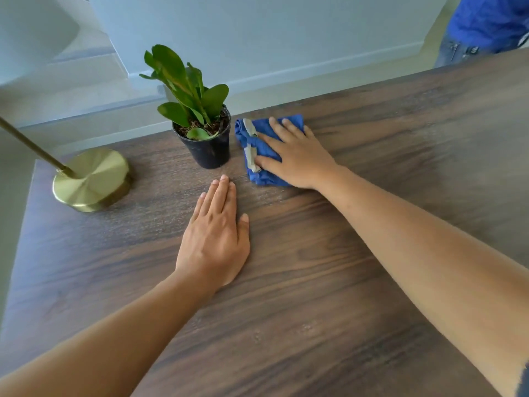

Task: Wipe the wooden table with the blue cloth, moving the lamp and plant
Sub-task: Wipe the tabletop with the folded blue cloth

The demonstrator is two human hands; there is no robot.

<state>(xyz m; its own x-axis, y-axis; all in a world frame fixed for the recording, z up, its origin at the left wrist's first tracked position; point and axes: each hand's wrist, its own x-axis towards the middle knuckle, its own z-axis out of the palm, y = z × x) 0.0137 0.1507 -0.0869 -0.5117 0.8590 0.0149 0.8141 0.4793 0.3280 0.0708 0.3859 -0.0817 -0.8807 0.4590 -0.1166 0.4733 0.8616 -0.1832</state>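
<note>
The dark wooden table [315, 282] fills most of the view. A blue cloth [257, 144] with a grey strip lies folded near the far edge, and my right hand [294, 156] presses flat on it, fingers spread. Just left of the cloth stands a green plant [186, 87] in a black pot [209, 147]. My left hand [214, 236] rests flat on the bare wood in front of the pot, holding nothing. A brass lamp base [91, 179] with its slanted stem [28, 144] sits at the far left corner.
A person in a blue top and jeans [483, 27] stands beyond the table's far right edge. A pale wall and floor lie behind the table. The table's left edge runs close to the lamp base.
</note>
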